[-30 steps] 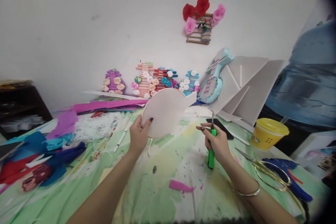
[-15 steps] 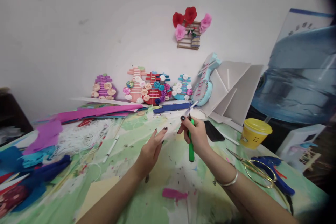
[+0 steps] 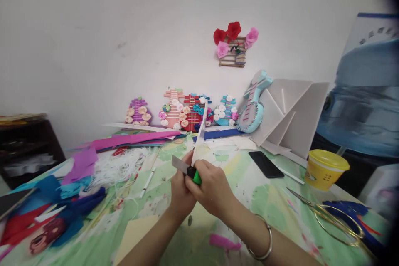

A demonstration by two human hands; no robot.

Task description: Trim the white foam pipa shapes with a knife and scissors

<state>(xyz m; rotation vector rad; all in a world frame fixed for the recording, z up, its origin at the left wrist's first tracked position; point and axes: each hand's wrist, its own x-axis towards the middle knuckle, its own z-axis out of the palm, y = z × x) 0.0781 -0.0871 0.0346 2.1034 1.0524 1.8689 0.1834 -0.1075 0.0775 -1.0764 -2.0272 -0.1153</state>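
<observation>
Gripping the green plastic cutter (image 3: 197, 178) tightly in the right hand (image 3: 213, 187), at centre frame, with its flat metal blade slanted toward upper left, formerly pointed upward. Curled shut with the left hand (image 3: 182, 191), previously open and empty, around the base of a thin, smooth white strip (image 3: 201, 133), raised edge-on beside the right fingers. Right of centre, near a glossy black phone (image 3: 265, 165).

On the green-and-white patterned cloth (image 3: 258, 203), a tangled heap of white string (image 3: 116, 166) lies left of a slim white pen (image 3: 147, 183). Right of the green-handled, metal-bladed knife (image 3: 197, 177) in the right hand (image 3: 212, 187) lies a flat black rectangular phone (image 3: 266, 164), then a round yellow plastic bucket (image 3: 326, 170), with gold-handled metal scissors (image 3: 335, 224) before it. Flat white boards (image 3: 311, 112) stand behind the phone.
</observation>
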